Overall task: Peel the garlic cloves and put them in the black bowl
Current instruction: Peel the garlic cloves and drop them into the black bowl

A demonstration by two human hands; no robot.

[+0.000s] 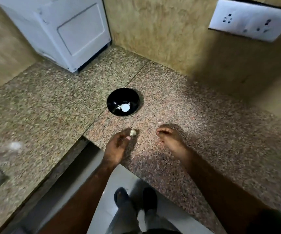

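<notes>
Left grip (117, 142): your fingertips pinch a garlic clove (133, 132) just above the worktop (203, 132), near its front edge. Skin looks dull and tan, so likely unpeeled; too blurred to be sure. Holding it at the tips leaves the clove's far end exposed for the other hand to work at.

Right grip (167, 135): holds nothing that shows. Fingers lie loosely bent, tips near or on the stone; which, you cannot tell. It sits beside the clove but apart from it, probably ready to come across and pick at the skin.

Bowl (123, 101): black, upright, further back on the worktop, straight ahead of both hands and well apart from them. White garlic (124, 107) lies on its bottom, overexposed; whether peeled cloves or a part bulb cannot be read. Placed centrally, it suits a short drop from either hand.

White appliance (65, 31) stands in the back corner. Socket plate (251, 21) on the right wall. A pale smear (15, 146) at far left on the worktop is too blurred to name.

Writing: none legible on any of them.
</notes>
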